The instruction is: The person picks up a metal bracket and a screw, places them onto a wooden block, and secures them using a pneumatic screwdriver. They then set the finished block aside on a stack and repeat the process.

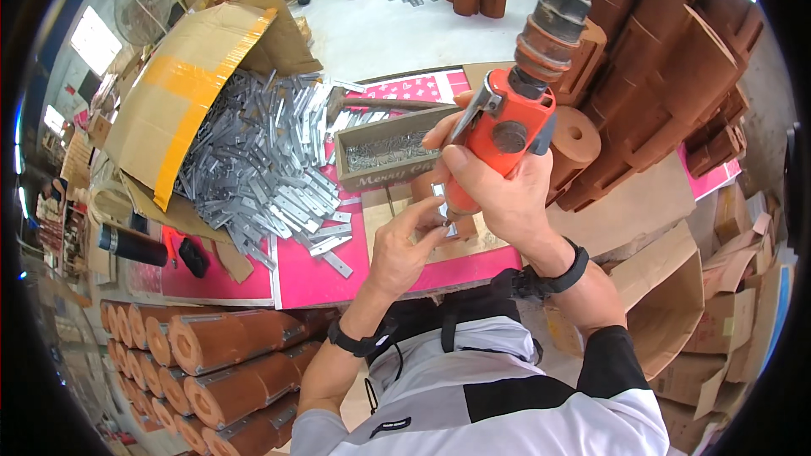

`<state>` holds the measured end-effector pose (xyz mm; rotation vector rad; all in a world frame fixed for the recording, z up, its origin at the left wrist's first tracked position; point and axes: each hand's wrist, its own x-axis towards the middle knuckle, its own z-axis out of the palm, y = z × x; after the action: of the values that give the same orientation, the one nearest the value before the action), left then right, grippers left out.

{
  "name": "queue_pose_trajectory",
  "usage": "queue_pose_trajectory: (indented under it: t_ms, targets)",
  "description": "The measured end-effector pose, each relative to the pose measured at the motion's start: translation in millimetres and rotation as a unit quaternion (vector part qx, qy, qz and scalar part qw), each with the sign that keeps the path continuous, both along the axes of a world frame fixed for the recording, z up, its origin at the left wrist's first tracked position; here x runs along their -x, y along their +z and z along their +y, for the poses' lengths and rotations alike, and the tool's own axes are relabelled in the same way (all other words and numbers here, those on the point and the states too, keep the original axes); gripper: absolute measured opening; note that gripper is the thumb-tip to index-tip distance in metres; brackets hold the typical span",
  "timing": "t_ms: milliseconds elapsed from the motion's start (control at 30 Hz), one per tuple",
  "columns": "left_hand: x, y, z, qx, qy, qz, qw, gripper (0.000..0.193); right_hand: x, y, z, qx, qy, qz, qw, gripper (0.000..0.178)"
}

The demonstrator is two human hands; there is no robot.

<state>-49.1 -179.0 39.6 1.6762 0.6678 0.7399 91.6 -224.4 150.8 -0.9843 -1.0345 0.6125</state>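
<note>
My right hand [511, 198] is wrapped round a red power screwdriver [498, 122], its tip pointing down. Under that tip a brown block [466, 226] lies on the bench, with a small silver metal strip [438, 192] on its face. The fingers of my left hand [399, 252] are pinched together at the strip, close beside the tip; whatever they hold is too small to make out. Just beyond, a grey wooden box [372, 176] holds many small screws. A hammer [380, 104] lies behind that box.
At left, a cardboard box [198, 76] spills silver metal strips [262, 160] over the pink bench cover [325, 283]. Brown cylinders [228, 342] are stacked at lower left, with more brown pieces [650, 101] piled at right. A black bottle [133, 245] lies at the left edge. An open carton [655, 304] stands at lower right.
</note>
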Motion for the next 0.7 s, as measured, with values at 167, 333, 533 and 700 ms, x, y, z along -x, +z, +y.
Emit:
queue_pose_trajectory:
  t_ms: [167,333,533,700]
  targets:
    - [2.0,2.6,-0.2,-0.035,0.001,0.022,0.999,0.035,3.2,-3.2,3.3,0.010,0.007,-0.034,0.999,0.042]
    - [0.8,7.6,1.7,-0.062,-0.008,0.046,0.997,0.034,2.1,-9.7,5.7,0.014,0.010,-0.036,0.999,0.042]
    - [-6.1,5.8,7.3,-0.158,0.017,0.040,0.986,0.025,3.3,-12.8,17.3,0.014,-0.029,-0.045,0.998,0.033]
    - [-6.3,-3.1,11.5,-0.207,0.029,0.043,0.977,0.021,0.9,-21.2,21.8,-0.005,-0.071,-0.099,0.993,0.032]
